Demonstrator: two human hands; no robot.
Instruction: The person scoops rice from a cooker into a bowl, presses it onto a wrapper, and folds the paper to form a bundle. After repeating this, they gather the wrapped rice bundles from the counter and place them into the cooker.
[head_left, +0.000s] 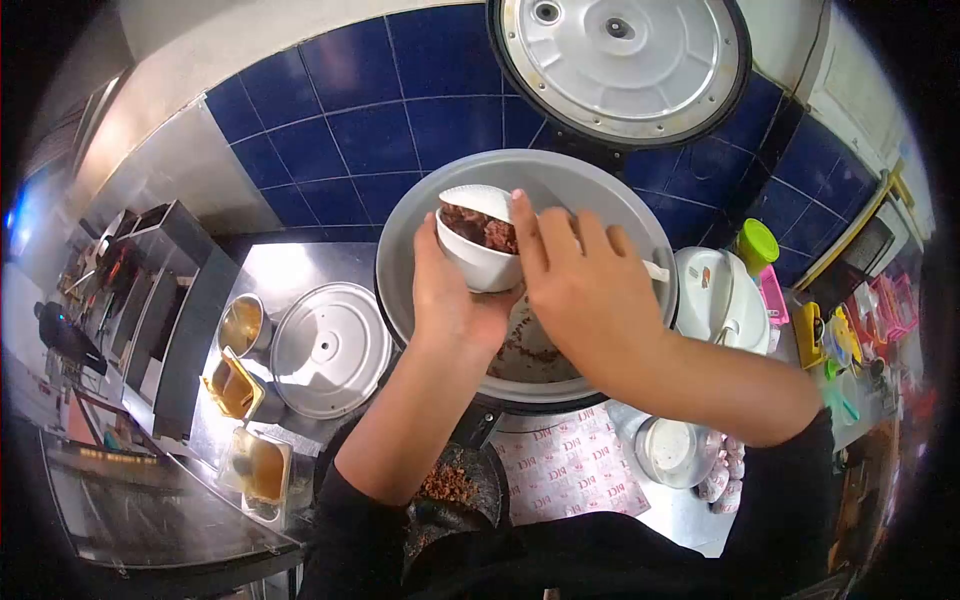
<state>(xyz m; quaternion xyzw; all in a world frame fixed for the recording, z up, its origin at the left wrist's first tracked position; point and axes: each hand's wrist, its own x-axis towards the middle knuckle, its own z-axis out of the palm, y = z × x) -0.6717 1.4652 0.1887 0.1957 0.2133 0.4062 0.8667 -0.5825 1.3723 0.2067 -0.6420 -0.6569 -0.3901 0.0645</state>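
Note:
My left hand [450,310] is wrapped round a small white bowl [478,263], tilted slightly above a large rice cooker pot [402,240]. Dark reddish-brown rice [480,229] fills the bowl. In my right hand [595,295] is a white rice paddle [478,198], its blade lying against the rice at the bowl's far rim and its handle end poking out beyond my fingers. Some dark grains cling to the pot's bottom; my forearms hide part of it. Behind the pot, the cooker's round metal lid [620,65] stands raised.
Left of the pot lie a round metal lid [333,350] and sauce containers [258,470]. Near my body are a dark pan [485,490] with brown crumbs, printed paper sheets [565,465], a clear bowl [672,447] and wrapped bundles [722,485]. A white-lidded appliance [705,295] stands right.

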